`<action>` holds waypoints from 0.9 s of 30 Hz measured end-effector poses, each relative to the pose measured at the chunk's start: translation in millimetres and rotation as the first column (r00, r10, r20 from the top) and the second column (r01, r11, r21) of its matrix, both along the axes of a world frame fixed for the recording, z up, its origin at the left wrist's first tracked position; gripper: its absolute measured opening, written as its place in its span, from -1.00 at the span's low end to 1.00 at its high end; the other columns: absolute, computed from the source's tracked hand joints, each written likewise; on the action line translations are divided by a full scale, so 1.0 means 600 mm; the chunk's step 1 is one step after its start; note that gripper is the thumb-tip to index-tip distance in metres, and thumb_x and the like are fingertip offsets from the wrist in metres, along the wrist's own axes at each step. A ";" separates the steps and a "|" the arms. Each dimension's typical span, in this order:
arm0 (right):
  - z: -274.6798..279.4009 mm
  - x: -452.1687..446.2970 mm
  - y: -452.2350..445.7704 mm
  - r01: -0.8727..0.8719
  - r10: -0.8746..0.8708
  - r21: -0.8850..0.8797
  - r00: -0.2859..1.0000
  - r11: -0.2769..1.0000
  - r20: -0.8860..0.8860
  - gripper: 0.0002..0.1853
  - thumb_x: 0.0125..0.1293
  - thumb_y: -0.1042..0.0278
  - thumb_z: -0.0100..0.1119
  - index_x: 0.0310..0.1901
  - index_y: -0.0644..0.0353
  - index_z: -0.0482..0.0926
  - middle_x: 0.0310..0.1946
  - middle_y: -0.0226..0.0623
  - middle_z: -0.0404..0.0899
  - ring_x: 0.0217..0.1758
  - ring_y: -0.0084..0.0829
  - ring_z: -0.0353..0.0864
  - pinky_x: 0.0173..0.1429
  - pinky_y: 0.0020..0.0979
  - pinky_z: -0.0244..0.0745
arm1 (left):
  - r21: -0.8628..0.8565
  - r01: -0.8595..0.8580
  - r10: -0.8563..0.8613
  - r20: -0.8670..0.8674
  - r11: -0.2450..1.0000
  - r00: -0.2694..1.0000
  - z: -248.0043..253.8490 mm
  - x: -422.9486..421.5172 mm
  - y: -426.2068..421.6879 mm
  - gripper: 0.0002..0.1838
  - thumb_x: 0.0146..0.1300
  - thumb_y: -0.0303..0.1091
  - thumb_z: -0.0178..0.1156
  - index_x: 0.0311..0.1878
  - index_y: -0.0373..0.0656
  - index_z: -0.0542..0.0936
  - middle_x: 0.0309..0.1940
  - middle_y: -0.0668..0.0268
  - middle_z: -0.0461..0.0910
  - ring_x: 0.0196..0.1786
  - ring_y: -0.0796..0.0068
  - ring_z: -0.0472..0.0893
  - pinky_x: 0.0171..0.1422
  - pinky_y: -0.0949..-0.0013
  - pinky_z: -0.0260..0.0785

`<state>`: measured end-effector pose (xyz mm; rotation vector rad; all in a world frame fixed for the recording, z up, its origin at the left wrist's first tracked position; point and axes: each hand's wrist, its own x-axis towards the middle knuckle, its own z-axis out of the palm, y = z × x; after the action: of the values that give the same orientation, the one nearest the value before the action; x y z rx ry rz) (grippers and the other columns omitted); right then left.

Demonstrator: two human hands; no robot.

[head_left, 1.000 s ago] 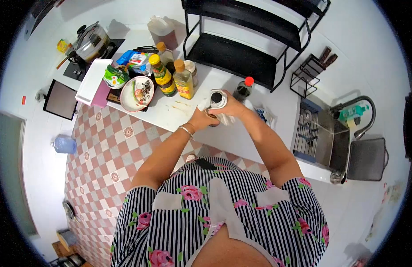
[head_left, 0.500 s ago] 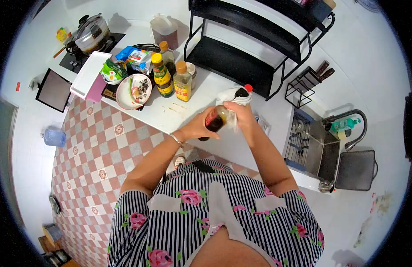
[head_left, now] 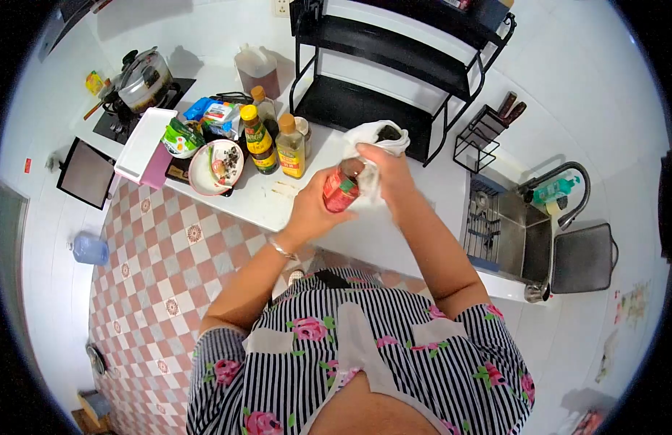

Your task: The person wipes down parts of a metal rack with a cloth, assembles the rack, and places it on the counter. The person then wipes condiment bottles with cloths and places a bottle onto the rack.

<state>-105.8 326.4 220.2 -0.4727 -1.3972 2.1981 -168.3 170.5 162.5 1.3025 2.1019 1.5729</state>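
My left hand is wrapped round a glass bottle with a red label, held tilted over the counter's front edge. My right hand is closed on a white cloth, pressed close to the bottle's upper end. A dark patch shows within the cloth's far side; I cannot make out what it is. Left of the hands stand a yellow-capped sauce bottle and an orange-capped bottle with a yellow label.
Left on the counter are a bowl with food scraps, packets and a white-lidded box. A black rack stands behind. Right are a knife holder and a sink; a pot sits far left.
The bottle has turned in my left hand, so its red label now faces up. My right hand with the cloth has shifted slightly. A red cap seen beside the cloth no longer shows.
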 end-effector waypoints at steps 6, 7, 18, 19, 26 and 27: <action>0.059 0.025 -0.018 -0.266 0.265 0.020 0.946 0.964 -0.188 -0.76 0.07 0.52 0.24 -0.18 0.18 0.53 -0.31 -0.32 0.62 -0.25 -0.44 0.64 -0.11 -0.40 0.57 | 0.156 0.433 -0.450 0.492 0.888 0.745 0.041 -0.013 -0.037 -0.20 -0.21 -0.32 0.51 0.17 -0.24 0.36 -0.08 0.35 0.50 -0.08 0.56 0.48 0.11 0.43 0.33; 0.062 0.020 -0.021 -0.241 0.245 0.041 0.954 0.970 -0.172 -0.77 0.08 0.52 0.24 -0.18 0.19 0.53 -0.31 -0.32 0.62 -0.25 -0.44 0.64 -0.12 -0.41 0.57 | 0.158 0.358 -0.390 0.443 0.920 0.807 0.035 -0.001 -0.038 -0.23 -0.20 -0.33 0.49 0.16 -0.25 0.38 -0.09 0.32 0.53 -0.10 0.54 0.50 0.10 0.43 0.35; 0.073 0.000 -0.030 -0.079 0.079 0.011 0.983 0.997 -0.165 -0.74 0.03 0.53 0.33 -0.19 0.19 0.56 -0.27 -0.30 0.64 -0.21 -0.47 0.63 -0.08 -0.43 0.54 | 0.048 0.104 -0.106 0.032 0.993 0.994 0.037 -0.015 -0.038 -0.22 -0.27 -0.25 0.53 0.09 -0.25 0.42 -0.08 0.10 0.58 -0.05 0.14 0.60 0.04 0.29 0.42; 0.080 0.007 -0.035 -0.118 0.115 -0.006 0.978 0.993 -0.175 -0.74 0.04 0.53 0.32 -0.19 0.19 0.56 -0.26 -0.30 0.64 -0.21 -0.47 0.63 -0.08 -0.43 0.54 | 0.042 0.223 -0.227 0.186 0.974 0.956 0.040 -0.024 -0.040 -0.23 -0.27 -0.26 0.53 0.08 -0.25 0.42 -0.09 0.11 0.58 -0.05 0.15 0.60 0.04 0.30 0.42; 0.088 -0.012 -0.059 0.214 -0.141 0.278 0.955 0.936 -0.260 -0.77 0.12 0.51 0.27 -0.15 0.23 0.55 -0.27 -0.35 0.62 -0.22 -0.55 0.59 -0.12 -0.48 0.48 | 0.029 -0.299 0.301 -0.115 0.954 0.947 0.036 0.018 -0.004 -0.32 -0.21 -0.27 0.44 0.06 -0.21 0.44 -0.21 0.09 0.61 -0.17 0.10 0.62 -0.07 0.25 0.47; 0.088 -0.012 -0.065 0.250 -0.173 0.294 0.949 0.923 -0.262 -0.77 0.12 0.51 0.27 -0.16 0.23 0.55 -0.27 -0.35 0.62 -0.22 -0.55 0.59 -0.12 -0.48 0.48 | 0.079 -0.322 0.330 -0.143 0.943 0.933 0.020 0.016 0.002 -0.32 -0.21 -0.27 0.44 0.06 -0.21 0.43 -0.20 0.09 0.61 -0.16 0.09 0.62 -0.06 0.24 0.47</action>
<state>-113.1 287.1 273.0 -0.2267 -1.4655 1.7431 -158.6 171.4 174.3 1.1709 2.4964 1.7136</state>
